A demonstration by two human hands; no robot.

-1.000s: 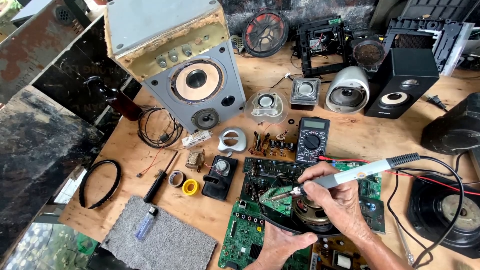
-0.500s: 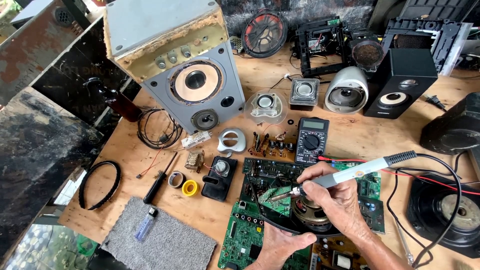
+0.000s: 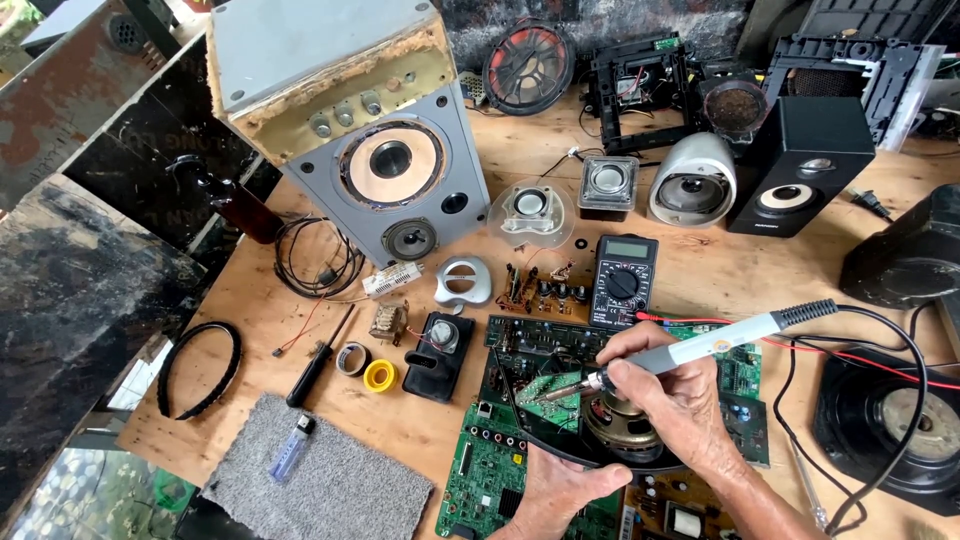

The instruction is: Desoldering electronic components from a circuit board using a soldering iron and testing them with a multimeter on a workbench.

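- Hardly anything is shifting since the earlier frames; iron tip (image 3: pixel 555 392) is staying on the small board (image 3: pixel 548 392).
- Right hand (image 3: pixel 672 392) is gripping the iron (image 3: pixel 700 349) pen-style; a steady, brief touch seems best.
- Left hand (image 3: pixel 562 492) is closing on the speaker rim (image 3: pixel 560 452), bracing it.

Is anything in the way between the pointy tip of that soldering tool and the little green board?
Nothing visible is. The right hand holds the soldering iron, and its tip reaches the small green board with no wire or part seen across it. The left hand sits below, clear of the tip.
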